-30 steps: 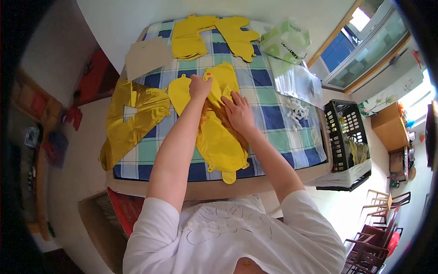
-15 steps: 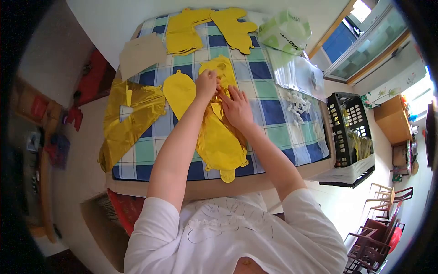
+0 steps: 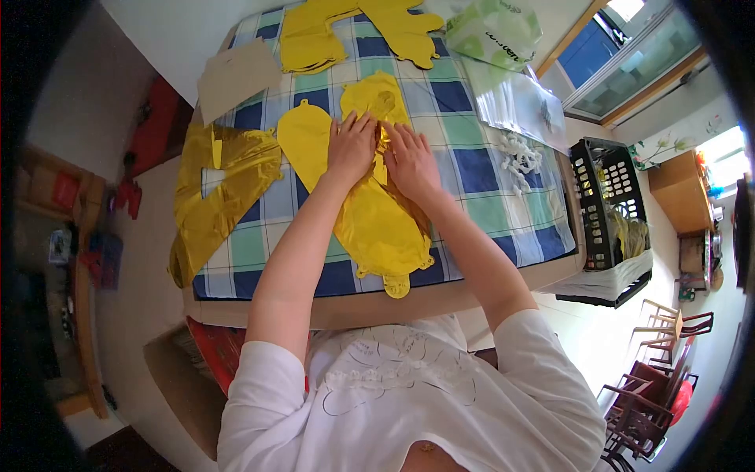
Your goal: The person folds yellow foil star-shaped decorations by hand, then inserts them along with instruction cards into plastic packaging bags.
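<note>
A flat, uninflated gold foil balloon (image 3: 383, 228) lies lengthwise on the checked cloth, with creases around its middle. My left hand (image 3: 351, 147) rests palm down on its left side, fingers stretched out. Across a narrow gap, my right hand (image 3: 410, 163) presses flat on the right side with its fingers spread. The balloon's crinkled centre shows between the two hands, and its lower end has small tabs. Just left of it, another rounded yellow foil piece (image 3: 304, 141) extends partly beneath my left forearm.
A shiny gold foil balloon (image 3: 228, 208) lies at the left edge. Yellow foil pieces (image 3: 313, 43) are at the back, near a cardboard sheet (image 3: 238, 81). To the right are a green-white bag (image 3: 494, 35), clear plastic sleeves (image 3: 519, 110), white string (image 3: 519, 160) and a black crate (image 3: 590, 208).
My left hand has gone from a pinch over the balloon's middle to lying flat with fingers extended. My right hand stays flat on the foil. The view has tilted slightly.
</note>
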Available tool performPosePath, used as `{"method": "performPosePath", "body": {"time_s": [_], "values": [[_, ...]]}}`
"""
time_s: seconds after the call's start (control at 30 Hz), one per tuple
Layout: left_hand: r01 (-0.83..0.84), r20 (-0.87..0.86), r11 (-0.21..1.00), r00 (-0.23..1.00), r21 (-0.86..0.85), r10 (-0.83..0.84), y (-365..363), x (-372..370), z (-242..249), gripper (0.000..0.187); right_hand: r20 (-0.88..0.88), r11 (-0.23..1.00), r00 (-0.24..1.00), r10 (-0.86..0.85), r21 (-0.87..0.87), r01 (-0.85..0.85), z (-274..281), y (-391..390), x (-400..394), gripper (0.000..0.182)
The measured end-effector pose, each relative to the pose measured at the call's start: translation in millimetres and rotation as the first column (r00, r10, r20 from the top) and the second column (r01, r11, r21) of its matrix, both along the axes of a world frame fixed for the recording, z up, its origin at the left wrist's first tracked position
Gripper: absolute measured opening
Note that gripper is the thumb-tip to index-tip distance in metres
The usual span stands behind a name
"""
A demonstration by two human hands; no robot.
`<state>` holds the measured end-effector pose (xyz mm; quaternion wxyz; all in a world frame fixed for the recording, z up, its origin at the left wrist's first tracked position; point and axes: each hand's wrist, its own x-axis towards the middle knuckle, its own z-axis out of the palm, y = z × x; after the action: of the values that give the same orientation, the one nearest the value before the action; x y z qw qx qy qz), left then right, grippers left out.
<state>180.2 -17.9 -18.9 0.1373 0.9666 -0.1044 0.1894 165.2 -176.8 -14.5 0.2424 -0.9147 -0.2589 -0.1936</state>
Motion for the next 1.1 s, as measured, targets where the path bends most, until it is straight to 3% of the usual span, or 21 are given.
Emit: {"method": "performPosePath", "body": {"time_s": [0.13,0.23,0.33,0.43,0.53,0.63,0.73,0.77,0.83,0.93,1.03,1.1], "values": [[-0.012,0.005,1.0,1.0,0.013,0.012,-1,-2,-1,0.035,0.019,0.998,1.0,0.014,-0.059,-0.012,-1,-2,0,0.037],[-0.031,-0.097,0.999,0.995,0.043,0.035,-3,-1,8,0.037,0.032,0.995,0.999,0.017,-0.101,-0.014,-2,-2,1,0.037],[0.025,-0.005,0.996,1.0,0.082,-0.025,-1,6,14,0.038,0.039,0.994,0.999,0.009,-0.105,-0.005,-3,-2,1,0.035],[0.006,-0.19,0.997,0.982,0.078,0.009,0,10,17,0.039,0.027,0.995,1.0,0.012,-0.102,-0.009,0,-2,0,0.035],[-0.015,-0.162,0.998,0.986,0.067,0.026,0,8,12,0.039,0.017,0.997,1.0,0.011,-0.082,-0.01,2,-1,0,0.035],[-0.19,-0.041,0.968,0.982,-0.164,0.186,5,4,6,0.041,0.028,0.997,1.0,0.006,-0.071,-0.004,1,-3,-1,0.034],[-0.327,0.022,0.791,0.919,-0.517,0.394,39,-22,-6,0.041,0.031,0.998,1.0,-0.006,-0.065,0.008,-2,0,1,0.033],[-0.309,-0.072,0.617,0.923,-0.724,0.377,46,-38,-9,0.04,0.024,0.998,1.0,-0.011,-0.066,0.013,-5,0,1,0.033],[-0.273,-0.231,0.127,0.934,-0.954,0.273,51,-76,9,0.038,0.03,0.999,1.0,0.0,-0.054,0.001,-5,-1,2,0.033],[-0.337,-0.383,-0.234,0.903,-0.912,0.194,52,-108,43,0.033,0.052,0.998,0.999,0.007,-0.063,-0.004,-7,-1,3,0.033],[-0.391,-0.458,-0.353,0.88,-0.85,0.128,57,-103,48,0.032,0.103,0.995,0.995,0.01,-0.1,0.0,-10,-3,5,0.033],[-0.416,-0.451,-0.319,0.891,-0.852,0.044,61,-97,48,0.032,0.097,0.997,0.995,0.03,-0.072,-0.023,-13,-3,8,0.032]]}}
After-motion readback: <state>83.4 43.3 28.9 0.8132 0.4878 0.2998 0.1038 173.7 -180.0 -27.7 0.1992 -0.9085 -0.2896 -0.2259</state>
